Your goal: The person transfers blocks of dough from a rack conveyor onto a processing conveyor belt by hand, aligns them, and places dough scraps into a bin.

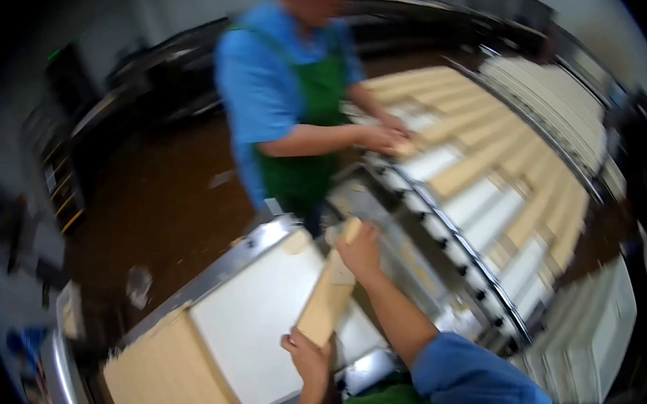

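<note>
A long, flat, pale-yellow strip (326,300), possibly dough, is held at a slant between my two hands. My left hand (308,358) grips its near end, with the fingers closed round the edge. My right hand (361,253) is closed on its far end. Below the strip lies a white conveyor surface (253,303). A wide pale-yellow sheet (170,369) covers the near-left part of this surface. The material's exact kind cannot be made out.
A co-worker in a green apron (320,109) stands ahead, hands at a rack of yellow strips (489,151) and white ones (471,202). A metal trough (404,244) lies between. Stacked white trays (585,333) stand at right; brown floor (148,187) at left.
</note>
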A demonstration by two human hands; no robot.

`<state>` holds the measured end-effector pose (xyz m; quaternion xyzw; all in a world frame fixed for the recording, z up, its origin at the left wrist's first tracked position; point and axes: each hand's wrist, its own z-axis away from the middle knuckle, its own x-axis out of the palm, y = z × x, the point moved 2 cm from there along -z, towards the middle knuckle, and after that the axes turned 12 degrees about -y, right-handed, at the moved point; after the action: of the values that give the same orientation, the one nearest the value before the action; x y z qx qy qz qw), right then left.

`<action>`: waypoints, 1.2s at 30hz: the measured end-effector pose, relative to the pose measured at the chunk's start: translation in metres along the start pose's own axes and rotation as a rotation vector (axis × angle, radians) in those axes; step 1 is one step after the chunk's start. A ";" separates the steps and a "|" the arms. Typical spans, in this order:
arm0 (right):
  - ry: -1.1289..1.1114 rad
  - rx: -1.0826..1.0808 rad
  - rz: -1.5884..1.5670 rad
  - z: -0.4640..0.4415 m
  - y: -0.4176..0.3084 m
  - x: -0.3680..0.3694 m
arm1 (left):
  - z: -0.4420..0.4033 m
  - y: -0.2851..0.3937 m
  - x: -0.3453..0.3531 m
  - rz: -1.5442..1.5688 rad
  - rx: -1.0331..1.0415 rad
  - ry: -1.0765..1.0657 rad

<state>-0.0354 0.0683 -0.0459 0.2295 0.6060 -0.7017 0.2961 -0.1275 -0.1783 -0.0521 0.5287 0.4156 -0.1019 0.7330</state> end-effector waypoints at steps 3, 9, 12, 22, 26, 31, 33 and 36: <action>0.118 0.113 -0.035 -0.016 0.044 -0.093 | -0.011 0.061 0.034 0.040 0.166 -0.091; 0.256 0.325 -0.158 -0.045 0.140 -0.242 | -0.025 0.187 0.096 -0.020 0.399 -0.277; 0.257 0.440 -0.169 -0.059 0.183 -0.301 | -0.028 0.242 0.128 -0.020 0.493 -0.308; -0.105 0.492 0.387 -0.150 0.301 -0.405 | -0.065 0.320 0.230 0.036 0.589 -0.730; -0.117 0.480 0.444 -0.188 0.336 -0.428 | -0.069 0.333 0.250 -0.037 0.640 -0.868; -0.122 0.504 0.349 -0.202 0.348 -0.438 | -0.076 0.337 0.276 0.001 0.631 -0.953; -0.102 0.504 0.345 -0.207 0.355 -0.438 | -0.078 0.339 0.284 0.021 0.601 -0.996; 0.014 0.476 0.370 -0.210 0.363 -0.443 | -0.083 0.344 0.297 -0.006 0.642 -1.014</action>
<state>0.5271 0.3038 -0.0371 0.4039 0.3744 -0.7564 0.3528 0.2220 0.1235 -0.0355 0.6080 -0.0358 -0.4638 0.6434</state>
